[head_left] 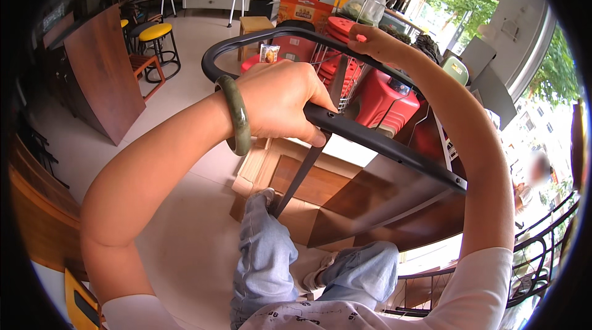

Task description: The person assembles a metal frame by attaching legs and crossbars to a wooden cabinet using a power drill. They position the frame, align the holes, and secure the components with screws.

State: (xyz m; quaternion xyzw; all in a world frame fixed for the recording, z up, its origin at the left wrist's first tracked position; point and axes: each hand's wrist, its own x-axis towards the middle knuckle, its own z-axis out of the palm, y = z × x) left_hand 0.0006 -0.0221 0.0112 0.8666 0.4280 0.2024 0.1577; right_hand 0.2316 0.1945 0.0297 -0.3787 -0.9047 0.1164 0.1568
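Note:
A black metal frame, with a rounded tube loop [246,39] and a straight bar [394,148], stands before me. My left hand [277,97], wearing a green bangle [236,114] at the wrist, is closed round the near end of the straight bar. Farther off and to the right, my right hand [377,45] grips the far side of the loop; its fingers are partly hidden by the tube. A thin dark leg [301,176] slants from below my left hand toward my foot.
Cardboard [253,163] and brown panels lie by my feet. Red plastic pieces [388,99] and an orange bag [302,12] are behind the loop. At left stand a brown wooden panel [102,71] and a yellow-seated stool [155,33]. A blurred person [524,194] is at far right.

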